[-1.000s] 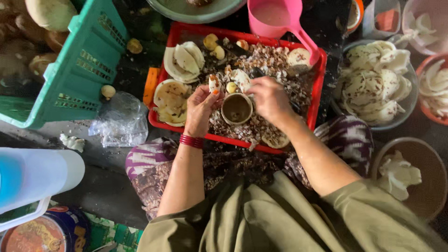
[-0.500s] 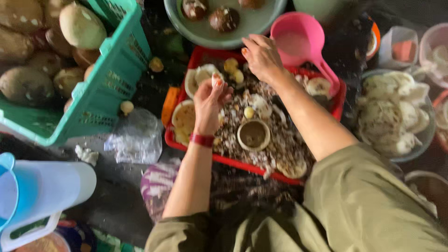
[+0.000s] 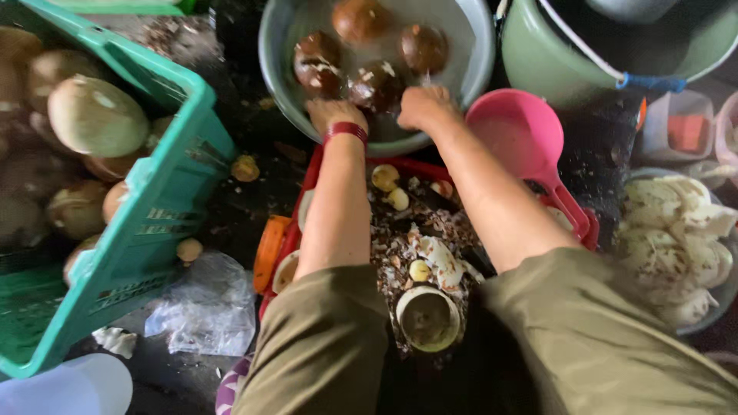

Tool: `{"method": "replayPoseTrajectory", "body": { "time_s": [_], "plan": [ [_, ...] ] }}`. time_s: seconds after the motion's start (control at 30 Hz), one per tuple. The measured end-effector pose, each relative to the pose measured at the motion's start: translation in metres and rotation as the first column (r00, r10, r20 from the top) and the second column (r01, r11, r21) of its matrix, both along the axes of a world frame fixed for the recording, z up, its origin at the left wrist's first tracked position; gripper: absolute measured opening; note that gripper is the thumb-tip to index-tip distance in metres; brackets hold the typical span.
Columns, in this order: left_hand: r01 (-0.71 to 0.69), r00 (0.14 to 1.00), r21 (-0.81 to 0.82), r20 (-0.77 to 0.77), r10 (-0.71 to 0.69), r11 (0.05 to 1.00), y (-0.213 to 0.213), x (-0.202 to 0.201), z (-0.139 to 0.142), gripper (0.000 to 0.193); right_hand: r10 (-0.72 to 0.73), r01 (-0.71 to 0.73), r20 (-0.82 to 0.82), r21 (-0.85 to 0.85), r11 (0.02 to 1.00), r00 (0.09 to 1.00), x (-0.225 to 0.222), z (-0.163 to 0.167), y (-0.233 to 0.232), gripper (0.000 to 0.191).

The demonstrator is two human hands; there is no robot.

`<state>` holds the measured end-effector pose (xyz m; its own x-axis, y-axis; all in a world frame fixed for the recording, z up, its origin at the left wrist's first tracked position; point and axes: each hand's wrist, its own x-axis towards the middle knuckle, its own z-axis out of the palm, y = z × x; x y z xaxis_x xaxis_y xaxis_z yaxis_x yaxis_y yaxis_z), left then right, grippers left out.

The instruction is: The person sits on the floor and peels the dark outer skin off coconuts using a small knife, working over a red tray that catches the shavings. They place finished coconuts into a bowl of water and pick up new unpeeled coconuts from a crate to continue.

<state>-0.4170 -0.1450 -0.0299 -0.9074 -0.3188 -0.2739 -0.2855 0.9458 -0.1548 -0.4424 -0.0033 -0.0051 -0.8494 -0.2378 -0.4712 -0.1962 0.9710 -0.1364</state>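
Reaching into the grey bowl [image 3: 277, 84] past the red tray's [image 3: 419, 167] far edge, both hands go for 4 brown coconuts [image 3: 375, 84]. Left hand [image 3: 332, 113] looks curled; right hand [image 3: 425, 106] too, hold unclear. Best grip 1 wet coconut firmly.

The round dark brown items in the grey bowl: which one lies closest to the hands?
The brown one at the bowl's near edge, lying between the left hand and right hand; the other three lie farther back.
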Motion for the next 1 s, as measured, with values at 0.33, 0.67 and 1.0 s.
{"method": "replayPoseTrajectory", "body": {
  "time_s": [0.33,0.67,1.0],
  "plan": [
    [0.121,0.798,0.239,-0.601,0.049,0.963,-0.005,0.043,-0.008,0.029,-0.087,-0.220,-0.614,-0.407,0.887,0.785,0.071,-0.017,0.029,0.020],
    [0.459,0.695,0.857,-0.180,0.697,-0.236,0.040,0.153,-0.001,0.019,-0.018,-0.047,-0.224,-0.280,0.959,0.974,0.166,-0.052,0.088,0.029],
    [0.297,0.671,0.854,0.131,0.729,-0.427,0.017,0.321,0.003,0.021,-0.379,0.014,-0.296,-0.772,0.635,0.877,0.203,-0.026,0.137,0.016]
  ]
}}
